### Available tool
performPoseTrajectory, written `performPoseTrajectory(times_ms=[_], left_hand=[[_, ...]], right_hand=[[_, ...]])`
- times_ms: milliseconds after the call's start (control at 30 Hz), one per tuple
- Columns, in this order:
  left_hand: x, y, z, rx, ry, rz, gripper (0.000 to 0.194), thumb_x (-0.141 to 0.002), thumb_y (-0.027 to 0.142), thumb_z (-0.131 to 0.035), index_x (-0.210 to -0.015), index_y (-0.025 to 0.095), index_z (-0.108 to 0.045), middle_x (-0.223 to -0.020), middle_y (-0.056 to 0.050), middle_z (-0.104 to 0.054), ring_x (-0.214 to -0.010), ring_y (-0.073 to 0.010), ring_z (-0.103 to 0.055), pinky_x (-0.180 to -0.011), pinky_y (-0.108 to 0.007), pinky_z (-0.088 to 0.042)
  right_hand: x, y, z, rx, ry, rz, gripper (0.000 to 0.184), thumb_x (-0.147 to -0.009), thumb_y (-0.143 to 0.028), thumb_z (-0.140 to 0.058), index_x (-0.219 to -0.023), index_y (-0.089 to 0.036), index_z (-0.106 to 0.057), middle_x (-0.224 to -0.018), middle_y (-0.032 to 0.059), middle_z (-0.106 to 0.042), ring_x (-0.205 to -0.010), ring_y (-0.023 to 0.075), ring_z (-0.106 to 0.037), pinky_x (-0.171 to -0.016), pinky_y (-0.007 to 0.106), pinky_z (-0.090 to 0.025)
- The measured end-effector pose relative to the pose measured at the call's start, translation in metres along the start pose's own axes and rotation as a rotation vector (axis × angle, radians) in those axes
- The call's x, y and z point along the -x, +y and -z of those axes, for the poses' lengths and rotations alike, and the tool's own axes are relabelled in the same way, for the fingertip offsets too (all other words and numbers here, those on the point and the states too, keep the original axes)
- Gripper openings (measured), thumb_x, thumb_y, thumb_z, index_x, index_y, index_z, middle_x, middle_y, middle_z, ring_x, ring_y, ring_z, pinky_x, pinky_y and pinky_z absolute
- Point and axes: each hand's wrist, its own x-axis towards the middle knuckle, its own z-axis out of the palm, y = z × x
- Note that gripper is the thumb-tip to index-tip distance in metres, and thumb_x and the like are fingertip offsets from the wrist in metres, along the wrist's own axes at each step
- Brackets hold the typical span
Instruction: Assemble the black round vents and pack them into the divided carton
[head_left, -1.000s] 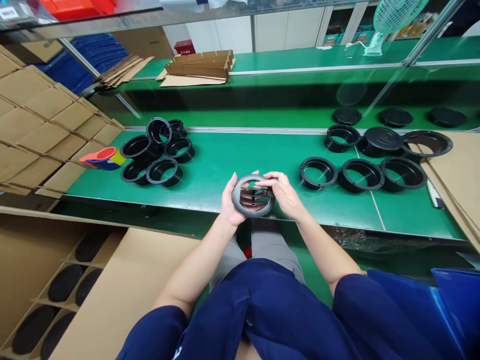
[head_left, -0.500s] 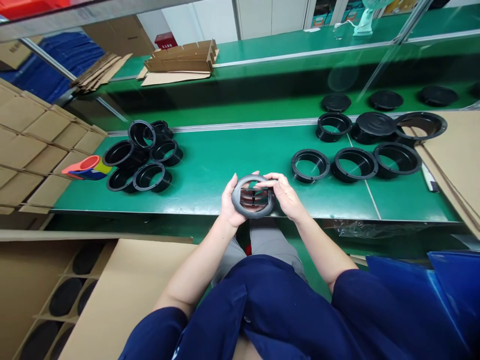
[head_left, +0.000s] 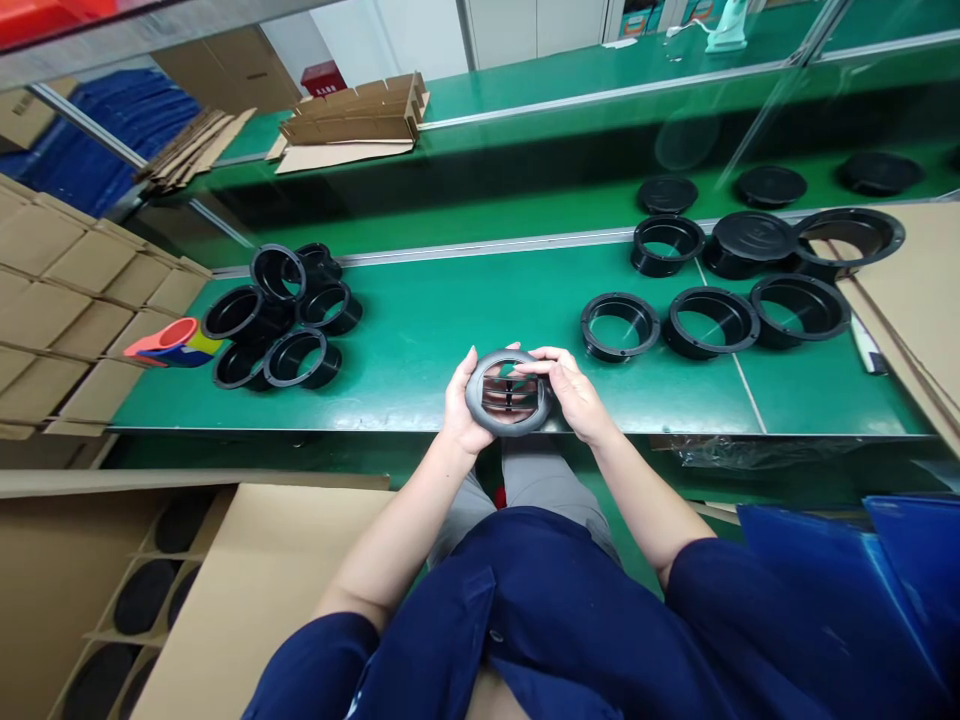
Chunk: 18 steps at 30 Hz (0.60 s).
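Observation:
Just over the front edge of the bench, both hands hold a round dark-grey air vent [head_left: 508, 430] with slats across its opening. My left hand [head_left: 463, 415] grips its left side, thumb up along the rim. On the opposite side, my right hand [head_left: 576, 393] clasps the rim, and its fingers reach over the top right of the slats. Black flanged rings stand to the right, the nearest one [head_left: 619, 327] a short way beyond my right hand. Another group of black rings [head_left: 302, 358] sits farther off on the left, some of them stacked.
The green bench [head_left: 465, 300] runs across the view below a glass panel. Cardboard boxes [head_left: 67, 310] are piled at the left, beside a red, blue and yellow holder [head_left: 176, 340]. An open carton [head_left: 262, 560] with black discs stands at lower left. Cardboard sheets [head_left: 911, 290] lie at right.
The camera view has shifted slightly. Both hands keep the same hold on the vent, and the rings stay where they were.

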Motion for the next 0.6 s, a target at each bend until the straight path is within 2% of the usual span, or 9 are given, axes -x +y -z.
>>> performPoseTrajectory(times_ms=[233, 600], left_hand=[[0.0006, -0.0016, 0.0, 0.013, -0.002, 0.016, 0.058, -0.103, 0.06, -0.039, -0.131, 0.016, -0.064, -0.121, -0.016, -0.07, -0.113, -0.0372, -0.067, -0.102, -0.062, -0.049], [0.0039, -0.0025, -0.001, 0.027, -0.002, 0.012, 0.06, -0.104, 0.059, -0.036, -0.133, 0.014, -0.063, -0.119, -0.016, -0.071, -0.114, -0.0366, -0.066, -0.104, -0.06, -0.048]], right_hand=[[0.0046, 0.0007, -0.0008, -0.02, 0.0, -0.029, 0.064, -0.105, -0.068, -0.026, -0.12, -0.03, -0.076, -0.132, 0.0089, -0.056, -0.133, 0.027, -0.049, -0.12, 0.048, -0.036], [0.0068, -0.0037, -0.0003, -0.057, -0.003, -0.003, 0.061, -0.106, -0.067, -0.03, -0.12, -0.03, -0.076, -0.13, 0.0088, -0.058, -0.135, 0.0269, -0.047, -0.12, 0.048, -0.035]])
